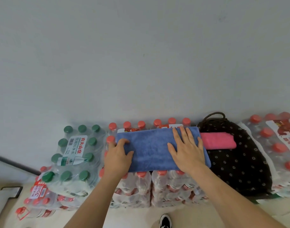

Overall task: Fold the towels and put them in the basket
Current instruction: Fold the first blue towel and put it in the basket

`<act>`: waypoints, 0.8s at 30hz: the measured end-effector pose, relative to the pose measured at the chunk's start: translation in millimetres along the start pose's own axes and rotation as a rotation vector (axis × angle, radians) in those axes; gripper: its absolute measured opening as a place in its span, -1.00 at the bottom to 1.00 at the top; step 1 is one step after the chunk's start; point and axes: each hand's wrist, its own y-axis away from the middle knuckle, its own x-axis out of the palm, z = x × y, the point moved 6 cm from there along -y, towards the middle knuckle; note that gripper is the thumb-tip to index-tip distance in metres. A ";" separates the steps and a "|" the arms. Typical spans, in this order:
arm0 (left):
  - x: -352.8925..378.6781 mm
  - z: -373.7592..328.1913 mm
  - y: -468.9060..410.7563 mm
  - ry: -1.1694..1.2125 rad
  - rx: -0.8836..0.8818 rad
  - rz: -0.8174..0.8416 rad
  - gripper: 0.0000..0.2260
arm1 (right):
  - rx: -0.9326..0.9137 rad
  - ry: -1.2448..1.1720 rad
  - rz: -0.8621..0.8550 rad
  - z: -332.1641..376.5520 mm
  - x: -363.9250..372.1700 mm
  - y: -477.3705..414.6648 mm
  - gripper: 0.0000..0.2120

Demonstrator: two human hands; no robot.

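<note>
Head view, the only one: the blue towel (150, 145) lies as a long flat strip across the top of the red-cap bottle packs (172, 188). It runs from their left edge to their right edge, its far long side near the wall (141, 55). It looks folded at least once already, with layers showing along the near edge, but it's too long for the basket as is. The left hand (118, 157) is at the towel's left end, fingers curled round that short edge and thumb on top, so it looks clamped on the cloth, prob. ready to bring that end over. The right hand (187, 152) lies flat on the right part, fingers spread and straight, pressing the cloth down, gripping nothing. The hands are well apart, one per end. Just beside the towel's right end sits the black flower-print basket (236, 165), soft-sided w/ a cord handle at the back. A pink towel (217, 140) lies folded on its top by the opening; whether it's fully inside or just resting on the fabric, can't tell. So approx. halfway: pink one folded and at the basket, blue one mid-fold. Left to do: a cross fold or two, then move it right into the basket. No other loose towels in sight. A green-cap pack (73, 155) sits to the left, and a shoe (165, 222) is on the floor below.
</note>
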 end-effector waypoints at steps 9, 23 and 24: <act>-26.5 8.2 1.8 0.670 -0.081 -0.003 -0.71 | -0.259 -0.456 -0.107 95.0 -17.1 32.5 -0.52; -48.7 -98.9 30.1 0.802 0.153 0.298 -0.33 | 0.430 -2.012 0.487 87.2 -35.0 35.4 -0.63; -39.4 -115.5 36.8 0.764 0.216 0.336 -0.32 | 0.481 -2.109 0.456 80.4 -38.2 34.2 -0.64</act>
